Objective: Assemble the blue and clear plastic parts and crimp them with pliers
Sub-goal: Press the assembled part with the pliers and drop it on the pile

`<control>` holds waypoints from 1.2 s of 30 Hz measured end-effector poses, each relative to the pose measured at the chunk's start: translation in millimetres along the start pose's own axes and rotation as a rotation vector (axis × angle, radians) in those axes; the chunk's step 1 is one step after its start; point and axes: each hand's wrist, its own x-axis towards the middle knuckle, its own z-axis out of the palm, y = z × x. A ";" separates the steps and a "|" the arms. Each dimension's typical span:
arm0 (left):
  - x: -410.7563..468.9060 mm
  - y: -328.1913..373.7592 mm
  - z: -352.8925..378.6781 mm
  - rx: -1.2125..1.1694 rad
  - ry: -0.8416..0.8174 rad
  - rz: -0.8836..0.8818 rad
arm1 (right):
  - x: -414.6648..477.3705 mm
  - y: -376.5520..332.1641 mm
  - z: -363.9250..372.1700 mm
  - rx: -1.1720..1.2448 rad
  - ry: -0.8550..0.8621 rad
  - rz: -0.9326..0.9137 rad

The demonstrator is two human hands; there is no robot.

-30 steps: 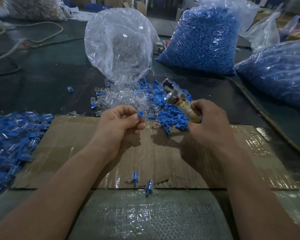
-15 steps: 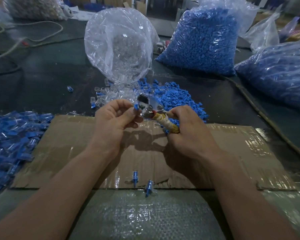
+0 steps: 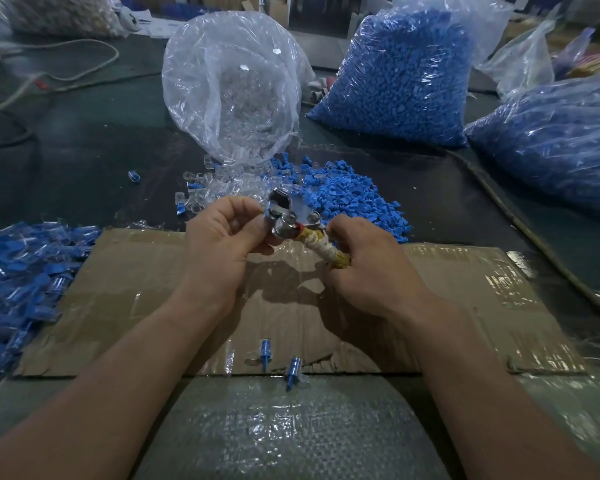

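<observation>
My left hand [image 3: 222,237] pinches a small blue and clear part [image 3: 267,214] and holds it in the metal jaws of the pliers [image 3: 291,216]. My right hand [image 3: 364,268] grips the pliers' tape-wrapped handle [image 3: 326,249]. Both hands hover over the brown cardboard sheet [image 3: 136,289]. Behind them lie a loose pile of blue parts [image 3: 347,199] and a scatter of clear parts [image 3: 222,188]. Two assembled pieces, one [image 3: 264,353] beside the other [image 3: 292,370], lie at the cardboard's near edge.
A heap of assembled blue pieces [image 3: 18,285] lies at the left. A clear bag of clear parts [image 3: 229,88] stands at the back, with bags of blue parts in the middle [image 3: 395,74] and at the right [image 3: 551,140]. A cable [image 3: 534,237] runs along the right.
My right hand has swung the pliers left and down from above the blue pile until their jaws met the part in my left hand. My left hand rose slightly toward them.
</observation>
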 end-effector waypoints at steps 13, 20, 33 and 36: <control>-1.3 1.4 -2.5 0.053 0.019 -0.024 | 0.2 -1.6 3.1 -0.001 0.019 0.005; -0.4 2.9 -3.8 0.096 0.013 -0.068 | 1.7 3.9 6.1 -0.015 0.034 -0.026; -11.7 17.8 -4.1 0.346 -0.582 -0.372 | 9.5 40.9 -5.3 -0.121 0.164 0.408; -12.3 16.9 -4.1 0.394 -0.703 -0.379 | 10.1 43.1 -4.3 -0.137 0.110 0.444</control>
